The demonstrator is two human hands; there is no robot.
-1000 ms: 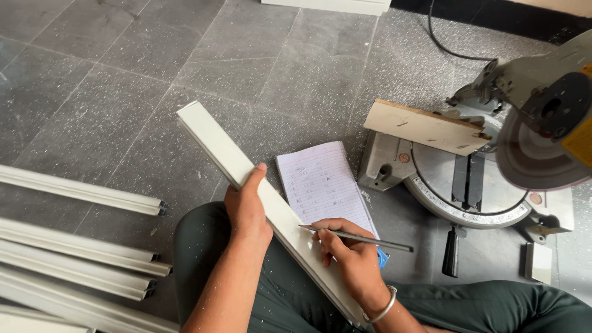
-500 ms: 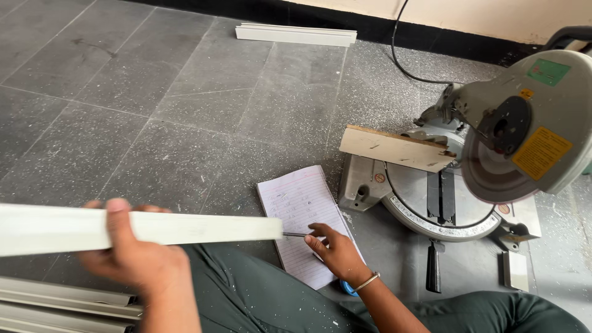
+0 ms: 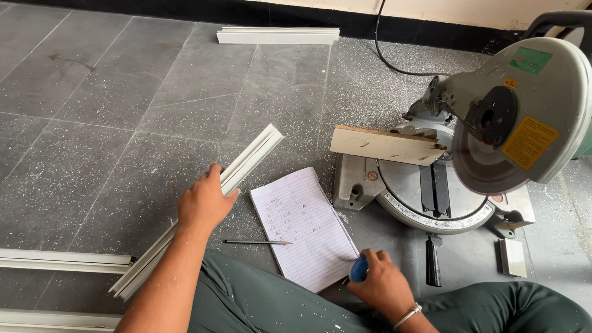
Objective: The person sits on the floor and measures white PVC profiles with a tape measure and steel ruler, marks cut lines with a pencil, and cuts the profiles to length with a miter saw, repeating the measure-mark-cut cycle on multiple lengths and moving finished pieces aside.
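The left hand (image 3: pixel 203 203) grips a long white channel strip (image 3: pixel 203 206) near its middle, fingers wrapped over the upper edge. The strip runs on a slant from the lower left of the frame up to a cut end at centre, and it looks to rest on the grey tiled floor (image 3: pixel 92 123), though its near end is partly hidden by the forearm. The right hand (image 3: pixel 382 283), at lower centre, is closed around a small blue object (image 3: pixel 359 269) that is too covered to identify, just off the lower right corner of a lined notebook (image 3: pixel 305 234). A pencil (image 3: pixel 256 242) lies loose, its tip on the notebook's left edge, between the two hands.

Half a second ago the strip was held level across the left of the frame and the right hand held the pencil on the page; now the strip is angled down and the pencil is out of the hand.

A mitre saw (image 3: pixel 487 142) fills the right side, with a wooden board (image 3: pixel 385 145) on its table just beyond the notebook. More white strips (image 3: pixel 61 260) lie at lower left, touching the held strip's near end, and another bundle (image 3: pixel 277 35) sits at top centre. The floor at upper left is open, dusted with chips.
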